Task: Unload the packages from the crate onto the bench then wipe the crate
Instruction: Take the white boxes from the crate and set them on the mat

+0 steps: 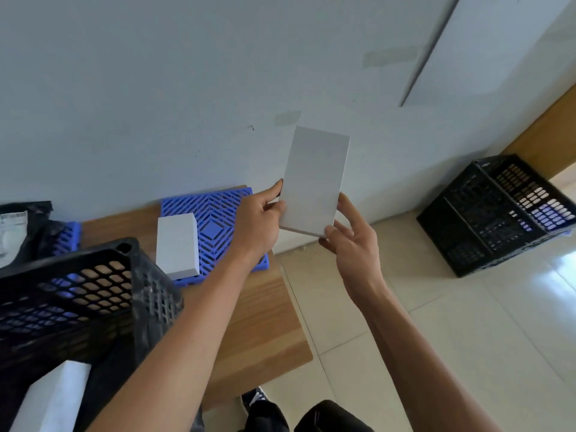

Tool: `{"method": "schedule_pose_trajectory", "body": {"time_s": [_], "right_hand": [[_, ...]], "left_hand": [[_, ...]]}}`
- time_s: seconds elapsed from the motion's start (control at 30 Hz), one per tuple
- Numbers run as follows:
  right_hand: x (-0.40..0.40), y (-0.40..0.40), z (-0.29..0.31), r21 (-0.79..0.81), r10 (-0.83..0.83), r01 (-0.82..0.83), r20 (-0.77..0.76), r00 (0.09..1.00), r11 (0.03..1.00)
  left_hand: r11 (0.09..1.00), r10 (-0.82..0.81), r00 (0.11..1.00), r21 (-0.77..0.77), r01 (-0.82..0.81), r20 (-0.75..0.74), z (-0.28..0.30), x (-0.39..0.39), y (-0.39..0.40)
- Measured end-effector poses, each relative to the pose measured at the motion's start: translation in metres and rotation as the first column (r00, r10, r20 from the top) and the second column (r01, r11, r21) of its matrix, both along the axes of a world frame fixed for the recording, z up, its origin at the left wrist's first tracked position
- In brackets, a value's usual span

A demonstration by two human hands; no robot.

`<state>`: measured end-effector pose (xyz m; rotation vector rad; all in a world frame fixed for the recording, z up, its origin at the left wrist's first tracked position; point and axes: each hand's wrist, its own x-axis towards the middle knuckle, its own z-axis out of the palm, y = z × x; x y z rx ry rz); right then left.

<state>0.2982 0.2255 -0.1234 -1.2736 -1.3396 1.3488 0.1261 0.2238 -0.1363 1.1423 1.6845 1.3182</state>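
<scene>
Hands first: our left hand and right hand both pinch the flat white package, held above the table's edge. We should lower it flat onto the blue mat, beside the white box, clear of the black crate.

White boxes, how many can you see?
3: one box held up in both hands, one on the blue mat, one in the near crate. More may hide in the crate.
</scene>
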Motion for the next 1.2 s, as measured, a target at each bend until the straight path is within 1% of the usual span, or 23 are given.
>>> {"method": "schedule_pose_trajectory", "body": {"time_s": [0.23, 0.4, 0.53, 0.63, 0.83, 0.9, 1.0, 1.07, 1.2], "right_hand": [[-0.033, 0.029, -0.031, -0.12, 0.058, -0.056, 0.02, 0.998, 0.991], [-0.055, 0.058, -0.061, -0.209, 0.084, -0.086, -0.018, 0.996, 0.974], [-0.067, 0.087, -0.09, -0.297, 0.191, -0.183, -0.004, 0.982, 0.937], [-0.08, 0.107, -0.111, -0.368, 0.294, -0.276, -0.007, 0.956, 0.888], [-0.114, 0.127, -0.157, -0.446, 0.504, -0.444, 0.02, 0.863, 0.777], [-0.127, 0.129, -0.171, -0.459, 0.559, -0.48, 0.044, 0.828, 0.748], [-0.143, 0.128, -0.187, -0.489, 0.606, -0.497, 0.083, 0.791, 0.717], [-0.154, 0.128, -0.199, -0.511, 0.633, -0.5, 0.117, 0.765, 0.699], [-0.17, 0.126, -0.212, -0.545, 0.653, -0.486, 0.156, 0.742, 0.683]], "left_hand": [[0.984, 0.124, 0.99, -0.135, -0.114, 0.068, -0.046, -0.024, 0.012], [0.952, 0.239, 0.971, -0.199, -0.232, 0.008, -0.069, -0.039, 0.018], [0.917, 0.302, 0.953, -0.265, -0.299, -0.031, -0.079, -0.044, 0.023], [0.868, 0.364, 0.928, -0.332, -0.37, -0.083, -0.087, -0.049, 0.025], [0.759, 0.428, 0.883, -0.454, -0.467, -0.193, -0.116, -0.065, 0.021], [0.735, 0.428, 0.869, -0.462, -0.495, -0.25, -0.126, -0.068, 0.017], [0.736, 0.363, 0.833, -0.419, -0.531, -0.418, -0.146, -0.075, 0.008], [0.704, 0.298, 0.81, -0.457, -0.544, -0.504, -0.159, -0.081, 0.004], [0.607, 0.188, 0.817, -0.589, -0.533, -0.545, -0.171, -0.091, 0.001]]}}
